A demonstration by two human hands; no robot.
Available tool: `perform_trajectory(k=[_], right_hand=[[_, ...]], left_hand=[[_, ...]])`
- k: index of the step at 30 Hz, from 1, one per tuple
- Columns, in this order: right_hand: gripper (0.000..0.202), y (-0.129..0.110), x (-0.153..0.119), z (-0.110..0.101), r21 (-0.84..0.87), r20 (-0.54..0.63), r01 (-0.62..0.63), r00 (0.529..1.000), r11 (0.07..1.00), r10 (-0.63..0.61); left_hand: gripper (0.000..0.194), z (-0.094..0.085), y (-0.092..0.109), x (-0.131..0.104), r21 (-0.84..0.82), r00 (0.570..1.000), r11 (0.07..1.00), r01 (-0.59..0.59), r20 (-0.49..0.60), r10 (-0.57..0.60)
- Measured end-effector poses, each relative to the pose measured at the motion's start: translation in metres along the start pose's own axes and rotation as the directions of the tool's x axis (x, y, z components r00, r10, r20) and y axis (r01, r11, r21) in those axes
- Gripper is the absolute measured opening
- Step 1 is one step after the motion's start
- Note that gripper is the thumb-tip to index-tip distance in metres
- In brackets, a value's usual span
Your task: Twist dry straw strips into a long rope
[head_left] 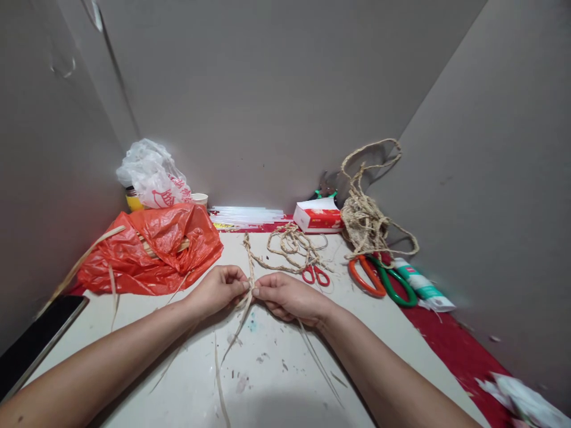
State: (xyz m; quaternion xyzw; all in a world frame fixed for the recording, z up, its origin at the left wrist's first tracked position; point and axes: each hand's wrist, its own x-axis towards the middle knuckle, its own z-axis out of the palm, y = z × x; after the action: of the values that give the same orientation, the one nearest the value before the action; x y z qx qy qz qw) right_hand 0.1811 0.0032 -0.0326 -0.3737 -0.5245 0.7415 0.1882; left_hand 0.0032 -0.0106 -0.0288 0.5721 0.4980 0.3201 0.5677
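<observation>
A pale straw braid (250,261) runs toward me from a coil of braided straw cord (292,244) on the white board. My left hand (225,288) pinches the braid's near end from the left, thumb against the fingers. My right hand (285,295) grips it from the right, its thumb and forefinger almost meeting the left hand's. Loose flat straw strands (238,333) hang out below both hands and trail over the board. The exact crossing of strands between the fingertips is partly hidden. Small red-handled scissors (316,274) lie just beyond my right hand.
An orange plastic bag (151,249) with straw inside sits left, near a dark phone (40,339). Behind are a white plastic bag (151,169), clear sticks (247,216) and a red tissue pack (317,217). Right stand a straw rope bundle (363,223), big-handled scissors (397,285) and a tube (422,284).
</observation>
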Motion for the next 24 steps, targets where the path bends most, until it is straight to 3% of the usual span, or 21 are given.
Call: perform_trajectory(k=[9,17,24], right_hand=[[0.023,-0.001,0.000,0.002,-0.043,-0.020,-0.004,1.000,0.999,0.003],[0.026,-0.003,-0.001,0.010,-0.229,-0.156,0.007,0.987,0.973,-0.044],[0.018,-0.001,0.001,0.016,-0.292,-0.258,-0.016,0.964,0.956,-0.062]], left_hand=[[0.022,-0.003,0.002,0.001,0.013,0.998,0.998,-0.056,-0.032,0.056],[0.011,-0.002,0.012,-0.002,0.089,0.997,0.996,-0.022,-0.076,0.029],[0.009,0.002,0.015,-0.006,0.096,0.999,0.995,0.023,-0.038,-0.019]])
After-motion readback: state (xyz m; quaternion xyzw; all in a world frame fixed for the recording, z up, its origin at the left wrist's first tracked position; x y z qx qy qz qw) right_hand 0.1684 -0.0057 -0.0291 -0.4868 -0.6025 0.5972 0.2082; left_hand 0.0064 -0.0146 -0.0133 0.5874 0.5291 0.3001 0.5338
